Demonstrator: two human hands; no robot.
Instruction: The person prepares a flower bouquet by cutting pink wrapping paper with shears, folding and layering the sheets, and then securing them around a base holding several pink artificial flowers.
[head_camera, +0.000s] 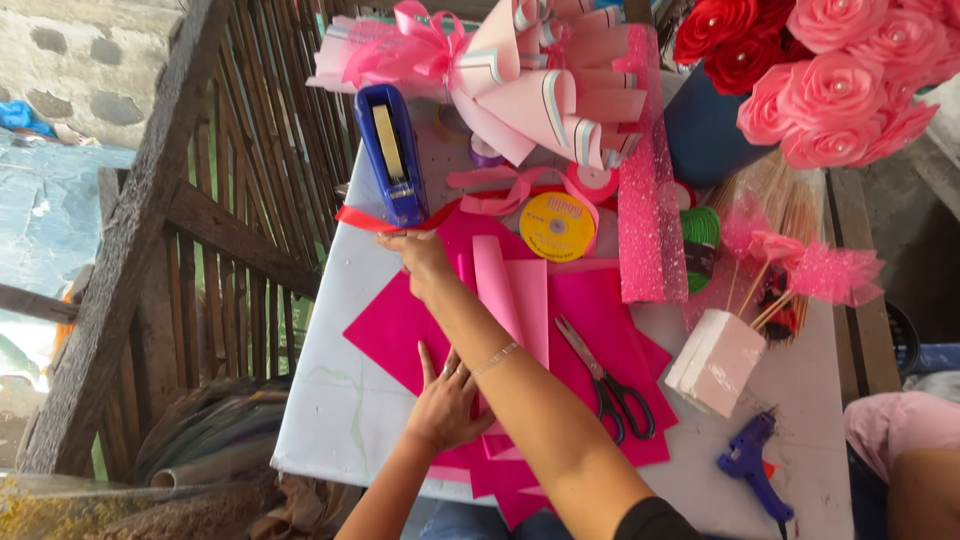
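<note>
Head view: the right hand (422, 250) reaches across, its grip pinching a red ribbon (362, 219) beside the blue tape dispenser (391, 152); the left hand (447, 398) lies open, flat on magenta paper sheets (590, 300) on the table (330, 400).

We see matt pink paper sheets (590, 310) under our left hand (445, 405), glossy red ribbon (375, 220) at our right hand (420, 250), a shiny blue plastic tape dispenser (390, 150), and rough weathered wooden slats (230, 200).

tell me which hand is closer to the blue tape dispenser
Right. The right hand reaches across to the red ribbon just below the blue tape dispenser. The left hand lies flat on the pink sheets, much farther back.
</note>
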